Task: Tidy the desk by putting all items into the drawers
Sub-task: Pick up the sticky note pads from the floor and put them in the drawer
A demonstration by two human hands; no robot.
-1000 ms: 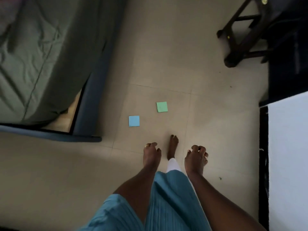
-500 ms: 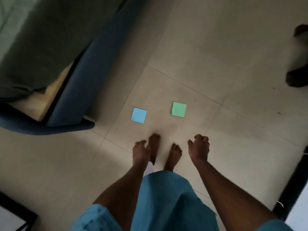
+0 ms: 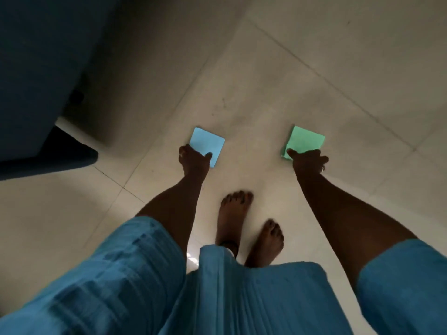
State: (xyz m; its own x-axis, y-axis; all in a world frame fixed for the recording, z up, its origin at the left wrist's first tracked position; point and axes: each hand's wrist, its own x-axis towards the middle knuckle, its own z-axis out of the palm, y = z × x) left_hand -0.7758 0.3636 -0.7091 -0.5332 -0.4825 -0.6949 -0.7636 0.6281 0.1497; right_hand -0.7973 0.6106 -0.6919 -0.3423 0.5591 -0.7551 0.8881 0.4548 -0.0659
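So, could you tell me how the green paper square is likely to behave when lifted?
The green paper square looks thin and flat, so it is probably very light and may flex. Lying on the smooth tiled floor, it could slide rather than lift, so the right hand, at its near edge, probably has to catch that edge.
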